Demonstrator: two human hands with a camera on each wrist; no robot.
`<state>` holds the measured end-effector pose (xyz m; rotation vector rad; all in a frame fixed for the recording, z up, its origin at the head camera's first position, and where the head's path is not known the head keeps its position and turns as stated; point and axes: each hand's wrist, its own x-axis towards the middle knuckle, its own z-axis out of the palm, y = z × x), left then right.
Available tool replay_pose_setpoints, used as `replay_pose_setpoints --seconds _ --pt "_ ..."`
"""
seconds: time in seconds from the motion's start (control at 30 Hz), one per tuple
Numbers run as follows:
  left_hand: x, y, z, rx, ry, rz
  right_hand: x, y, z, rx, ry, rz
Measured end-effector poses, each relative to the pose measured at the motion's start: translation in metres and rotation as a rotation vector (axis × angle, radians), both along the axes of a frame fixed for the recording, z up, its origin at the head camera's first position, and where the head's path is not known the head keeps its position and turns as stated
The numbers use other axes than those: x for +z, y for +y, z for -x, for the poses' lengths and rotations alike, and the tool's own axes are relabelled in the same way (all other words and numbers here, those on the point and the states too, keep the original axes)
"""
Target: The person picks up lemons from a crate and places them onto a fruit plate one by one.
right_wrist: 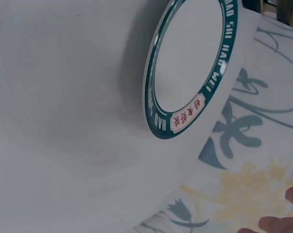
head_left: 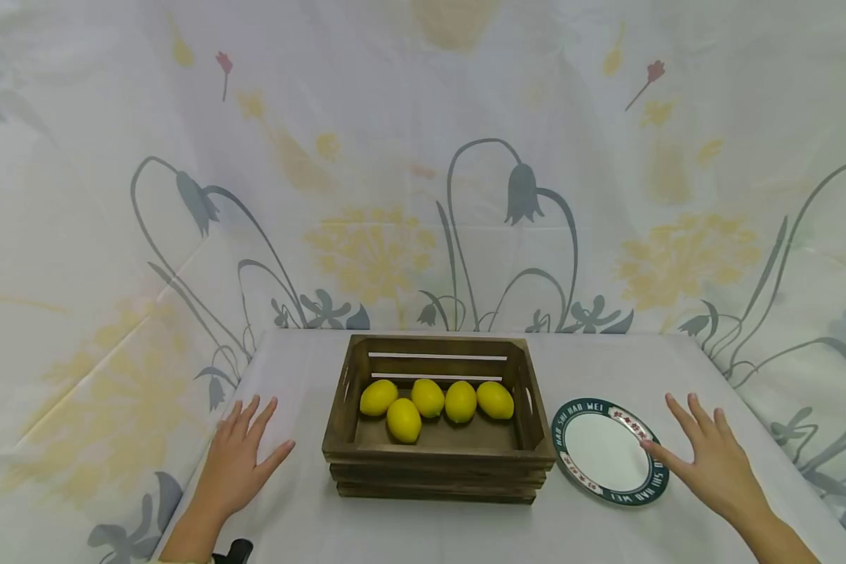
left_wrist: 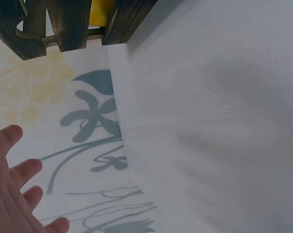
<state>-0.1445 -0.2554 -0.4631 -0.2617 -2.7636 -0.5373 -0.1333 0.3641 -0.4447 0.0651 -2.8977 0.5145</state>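
Both hands lie flat on the counter (head_left: 310, 517), fingers spread, gripping nothing: left hand (head_left: 240, 458) beside the crate (head_left: 433, 470), right hand (head_left: 708, 462) thumb touching the plate (head_left: 609, 452).

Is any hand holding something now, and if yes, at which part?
Nothing is held. The left hand lies open on the table; the right hand is open, its thumb over the plate rim.

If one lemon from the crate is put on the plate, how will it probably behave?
A lemon looks oval and smooth, so it may roll. The plate seems shallow, with a low green rim, so it might not stop the roll. The skin looks glossy, perhaps slippery.
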Motion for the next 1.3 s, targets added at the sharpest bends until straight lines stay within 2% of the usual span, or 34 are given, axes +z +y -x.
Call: replay_pose_setpoints --seconds 0.23,0.4,0.5,0.63,0.93,1.3 --pt "0.009 0.007 -0.002 -0.03 -0.092 -0.11 0.012 -0.005 0.004 0.005 -0.034 0.157" --pt "0.011 0.015 -0.001 -0.043 -0.145 -0.195 0.017 -0.009 0.004 -0.007 -0.039 0.21" --pt "0.011 0.019 0.0 -0.078 -0.129 -0.253 0.02 -0.012 0.006 -0.022 -0.046 0.226" --pt "0.012 0.024 0.003 -0.155 -0.096 -0.35 0.024 -0.017 0.008 -0.04 -0.043 0.252" --pt "0.021 0.036 0.008 -0.309 -0.092 -0.525 0.031 -0.027 0.009 -0.076 -0.062 0.258" --pt "0.023 0.051 0.007 -0.338 -0.187 -0.665 0.037 -0.035 0.014 -0.053 -0.027 0.336"
